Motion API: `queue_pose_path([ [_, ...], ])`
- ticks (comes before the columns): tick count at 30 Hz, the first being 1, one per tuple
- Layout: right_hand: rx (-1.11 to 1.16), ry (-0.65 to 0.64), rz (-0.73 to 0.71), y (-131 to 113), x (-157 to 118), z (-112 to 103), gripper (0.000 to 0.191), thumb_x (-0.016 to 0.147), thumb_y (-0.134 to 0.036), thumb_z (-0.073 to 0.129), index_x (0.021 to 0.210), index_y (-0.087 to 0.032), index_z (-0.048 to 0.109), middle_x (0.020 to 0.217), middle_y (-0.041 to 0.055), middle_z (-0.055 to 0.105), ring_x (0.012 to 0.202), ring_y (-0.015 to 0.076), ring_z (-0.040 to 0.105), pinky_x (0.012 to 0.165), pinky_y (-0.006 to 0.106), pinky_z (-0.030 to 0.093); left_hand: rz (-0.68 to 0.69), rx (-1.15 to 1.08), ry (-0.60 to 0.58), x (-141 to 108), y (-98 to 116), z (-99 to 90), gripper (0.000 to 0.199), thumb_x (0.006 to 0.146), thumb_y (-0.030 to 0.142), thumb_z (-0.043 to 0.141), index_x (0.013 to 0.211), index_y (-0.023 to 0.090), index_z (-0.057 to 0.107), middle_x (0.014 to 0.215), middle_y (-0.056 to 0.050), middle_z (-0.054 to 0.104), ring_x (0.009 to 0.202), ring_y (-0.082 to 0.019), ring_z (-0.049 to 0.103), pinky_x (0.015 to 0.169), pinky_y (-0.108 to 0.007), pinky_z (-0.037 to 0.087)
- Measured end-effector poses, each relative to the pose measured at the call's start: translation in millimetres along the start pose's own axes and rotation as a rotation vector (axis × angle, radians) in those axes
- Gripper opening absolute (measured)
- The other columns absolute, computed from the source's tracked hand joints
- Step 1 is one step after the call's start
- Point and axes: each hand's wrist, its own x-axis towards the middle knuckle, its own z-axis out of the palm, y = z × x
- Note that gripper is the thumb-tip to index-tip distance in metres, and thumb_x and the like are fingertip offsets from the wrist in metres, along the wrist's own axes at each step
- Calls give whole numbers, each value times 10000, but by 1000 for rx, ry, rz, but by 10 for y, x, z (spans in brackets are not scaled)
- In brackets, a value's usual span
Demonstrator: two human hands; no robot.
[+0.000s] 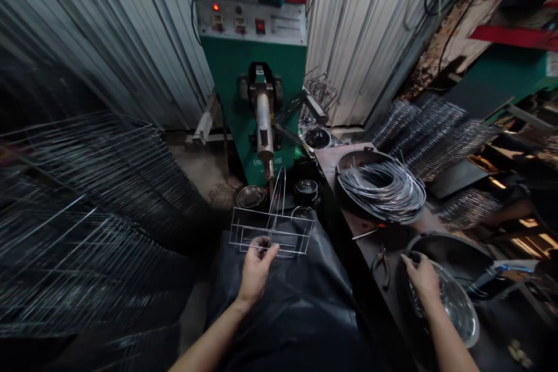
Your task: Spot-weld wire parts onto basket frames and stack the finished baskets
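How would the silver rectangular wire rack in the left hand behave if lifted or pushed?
The silver rectangular wire rack is likely light for its size: mostly open space between thin rods. It probably feels stiff, holding its shape while the left hand grips one side.

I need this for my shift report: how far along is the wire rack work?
Done, it seems: a large pile of wire racks lies at the left. In hand: the left hand holds one wire frame, while the right hand touches a black tub. Left, probably: a wire coil and bundled wire pieces lie unused nearby.
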Motion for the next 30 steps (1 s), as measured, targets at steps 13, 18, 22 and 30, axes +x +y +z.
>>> queue_pose_path([
  [13, -431, -289, -63, 657, 97, 269, 189, 742, -249, 502, 675, -181, 665, 849, 174, 701, 837, 288, 671, 709, 342, 519, 43, -210, -3, 673, 294, 75, 271, 568, 335, 725, 681, 171, 540, 549, 73, 460, 511, -55, 398, 521, -190, 328],
  [18, -311, -231, -33, 665, 93, 248, 189, 705, -252, 481, 667, -237, 665, 777, 124, 711, 830, 297, 672, 746, 379, 526, 104, -227, -10, 929, 256, -15, 247, 574, 326, 718, 658, 169, 546, 555, 69, 457, 512, -55, 396, 536, -197, 346],
  [22, -333, -240, 14, 736, 97, 298, 274, 774, -238, 394, 707, -224, 660, 802, 151, 708, 816, 287, 675, 731, 355, 531, 123, -297, 48, 1048, 260, -29, 288, 538, 338, 730, 672, 167, 539, 620, 52, 510, 554, -59, 448, 579, -205, 378],
  [30, -330, -203, 1, 800, 91, 363, 317, 821, -263, 362, 774, -217, 672, 897, 148, 705, 853, 281, 667, 742, 347, 527, 131, -364, 113, 1272, 301, 19, 325, 519, 344, 729, 690, 167, 516, 670, 46, 541, 600, -58, 491, 631, -207, 387],
])
